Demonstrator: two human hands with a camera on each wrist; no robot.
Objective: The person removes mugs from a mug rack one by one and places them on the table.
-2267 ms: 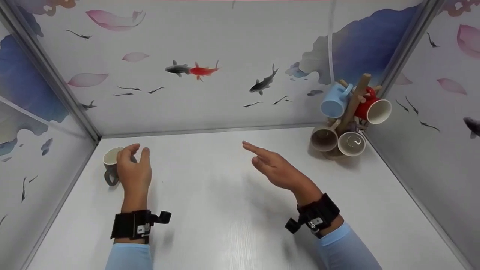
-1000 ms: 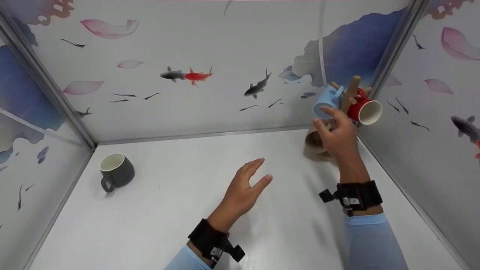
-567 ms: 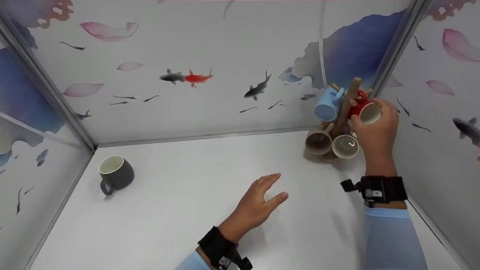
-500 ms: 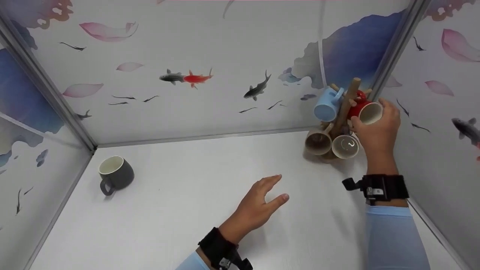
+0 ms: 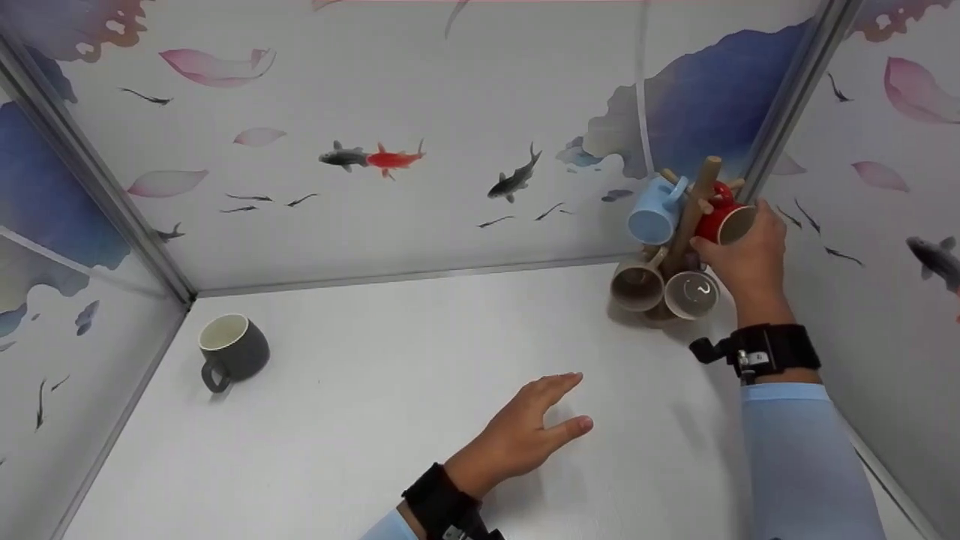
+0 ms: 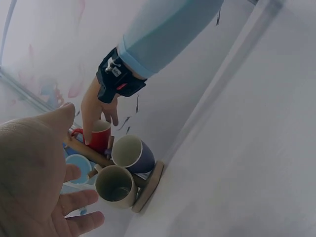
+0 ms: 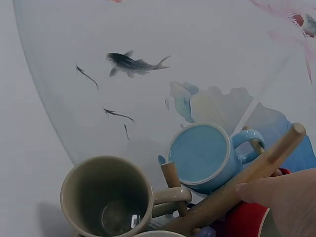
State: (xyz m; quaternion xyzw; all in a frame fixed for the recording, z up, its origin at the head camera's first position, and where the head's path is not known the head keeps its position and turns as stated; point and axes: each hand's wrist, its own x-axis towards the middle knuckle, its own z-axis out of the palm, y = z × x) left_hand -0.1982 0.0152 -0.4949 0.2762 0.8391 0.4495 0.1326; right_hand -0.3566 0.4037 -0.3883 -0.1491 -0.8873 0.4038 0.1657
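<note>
On the upper right of a wooden mug tree (image 5: 694, 217) hangs a red mug (image 5: 712, 223) with a pale inside. My right hand (image 5: 750, 262) grips it, thumb at its near side and fingers round the far side; its handle is still by a peg. A light blue mug (image 5: 651, 217) hangs to the left. Below are a beige-brown mug (image 5: 636, 285) and a mug with a pale inside (image 5: 691, 295), which looks purple outside in the left wrist view. Over the table, my left hand (image 5: 517, 435) holds nothing, fingers and thumb spread apart.
A dark grey mug (image 5: 238, 352) stands upright at the table's left, handle toward the front. White printed panels with fish and petals wall in the white table (image 5: 360, 450) at the back and both sides. The mug tree stands close to the back right corner.
My left hand has left the dark grey mug and moved right and nearer. My right hand has travelled from mid-table to the mug tree and taken hold of the red mug.
</note>
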